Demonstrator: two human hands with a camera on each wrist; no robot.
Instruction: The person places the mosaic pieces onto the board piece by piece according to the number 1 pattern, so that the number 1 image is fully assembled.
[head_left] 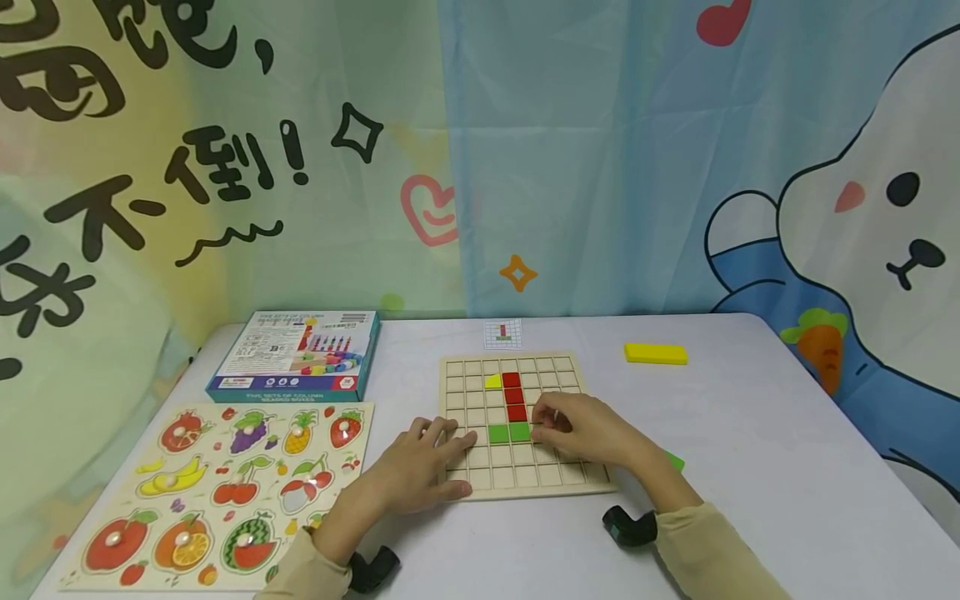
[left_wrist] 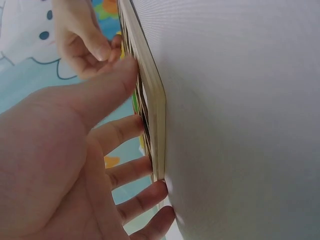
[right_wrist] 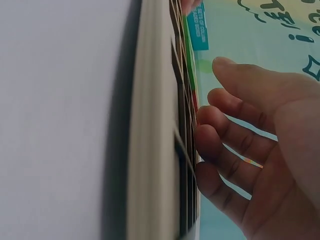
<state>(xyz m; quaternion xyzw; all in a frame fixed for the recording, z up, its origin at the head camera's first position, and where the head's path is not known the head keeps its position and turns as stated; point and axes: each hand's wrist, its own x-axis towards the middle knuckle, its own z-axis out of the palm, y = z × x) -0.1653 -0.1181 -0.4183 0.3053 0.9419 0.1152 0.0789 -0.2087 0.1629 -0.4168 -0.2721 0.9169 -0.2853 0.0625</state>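
Note:
A wooden grid board [head_left: 461,477] lies flat on the table, its pale edge [right_wrist: 152,120] close up in the right wrist view. A column of red squares [head_left: 513,396] stands on its grid, with a yellow square [head_left: 492,382] at upper left and two green squares [head_left: 498,434] at the foot. My left hand [head_left: 416,467] rests with spread fingers on the board's left side. Over the right half, my right hand [head_left: 581,427] hovers low with bent fingers, beside the green squares. Nothing shows between its thumb and fingers [right_wrist: 210,137] in the right wrist view.
Behind the board lies a small pattern card [head_left: 502,333]. A yellow block [head_left: 656,354] sits at back right, and a green piece [head_left: 676,460] pokes out behind my right forearm. On the left are a flat box [head_left: 292,350] and a fruit puzzle board [head_left: 202,417].

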